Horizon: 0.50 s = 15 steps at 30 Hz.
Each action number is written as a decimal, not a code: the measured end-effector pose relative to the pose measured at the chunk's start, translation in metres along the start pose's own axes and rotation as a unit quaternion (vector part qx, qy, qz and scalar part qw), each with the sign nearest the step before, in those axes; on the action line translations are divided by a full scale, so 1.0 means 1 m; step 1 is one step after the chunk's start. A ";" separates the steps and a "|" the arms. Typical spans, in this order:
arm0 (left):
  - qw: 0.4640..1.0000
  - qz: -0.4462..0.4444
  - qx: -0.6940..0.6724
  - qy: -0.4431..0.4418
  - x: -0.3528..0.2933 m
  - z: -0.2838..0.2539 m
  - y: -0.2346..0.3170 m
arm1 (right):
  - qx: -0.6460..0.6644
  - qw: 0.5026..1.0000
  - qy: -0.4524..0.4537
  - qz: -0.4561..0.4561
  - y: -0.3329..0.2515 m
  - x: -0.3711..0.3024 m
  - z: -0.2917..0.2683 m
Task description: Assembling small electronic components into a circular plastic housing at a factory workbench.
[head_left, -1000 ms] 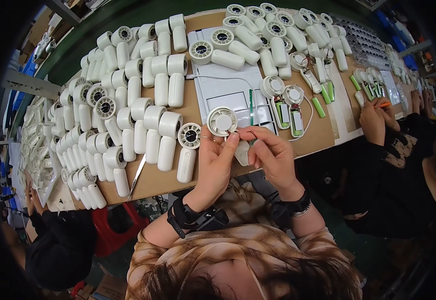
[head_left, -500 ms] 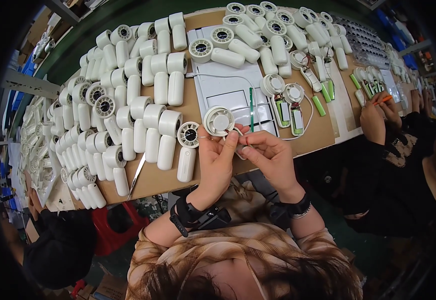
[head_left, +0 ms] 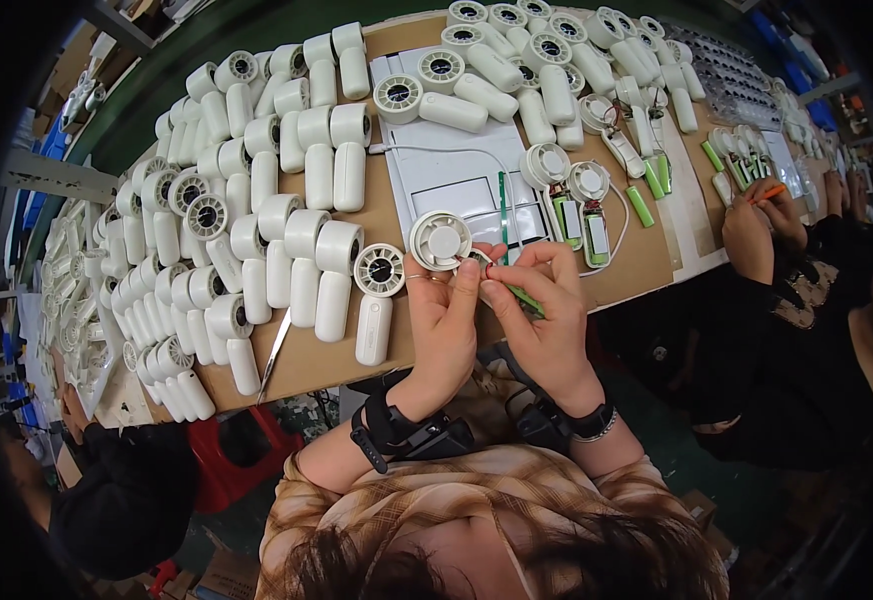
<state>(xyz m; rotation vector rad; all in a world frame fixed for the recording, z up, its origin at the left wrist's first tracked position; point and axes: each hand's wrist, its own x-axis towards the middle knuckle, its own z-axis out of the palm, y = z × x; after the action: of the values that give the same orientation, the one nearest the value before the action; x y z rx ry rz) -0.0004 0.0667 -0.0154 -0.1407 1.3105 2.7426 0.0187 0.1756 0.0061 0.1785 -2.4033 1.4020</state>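
Observation:
My left hand point(head_left: 441, 335) is closed on an opened white handheld fan point(head_left: 443, 238), its round head tilted up above the fingers. Thin red wires run from it toward my right hand point(head_left: 549, 335). That hand pinches a green cylindrical battery point(head_left: 527, 301) close to the fan's handle, which the fingers mostly hide. Left of my hands stands a closed white fan point(head_left: 373, 330). Two opened fans with batteries and wiring in their handles lie beyond my right hand, one of them with a white round head point(head_left: 588, 181).
Rows of assembled white fans point(head_left: 307, 230) fill the table's left side. More fans lie on white sheets point(head_left: 417, 165) at the back. Tweezers point(head_left: 275, 355) rest near the front edge. Loose green batteries point(head_left: 641, 207) lie to the right, where a co-worker's hand point(head_left: 747, 240) holds something orange.
The green battery now shows between my right fingers, where only wires were visible before. Both hands have shifted slightly, and the fan stays in my left hand.

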 end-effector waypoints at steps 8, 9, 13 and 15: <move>1.000 0.000 0.014 -0.023 0.000 -0.001 0.003 | 0.153 0.978 -0.019 0.138 -0.003 0.003 -0.001; 1.000 -0.006 0.012 -0.027 -0.001 -0.001 0.003 | 0.198 0.966 -0.013 0.167 -0.002 0.003 -0.001; 0.999 -0.016 0.013 -0.036 0.000 -0.003 0.005 | 0.086 0.996 -0.017 -0.014 0.011 0.003 0.001; 0.999 -0.019 0.014 -0.037 0.000 -0.005 0.005 | 0.069 0.997 -0.017 -0.021 0.007 0.003 0.000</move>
<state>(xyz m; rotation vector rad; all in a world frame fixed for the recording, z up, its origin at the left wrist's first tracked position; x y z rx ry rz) -0.0008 0.0599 -0.0149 -0.0606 1.3138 2.6699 0.0139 0.1800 0.0015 0.2881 -2.3161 1.5585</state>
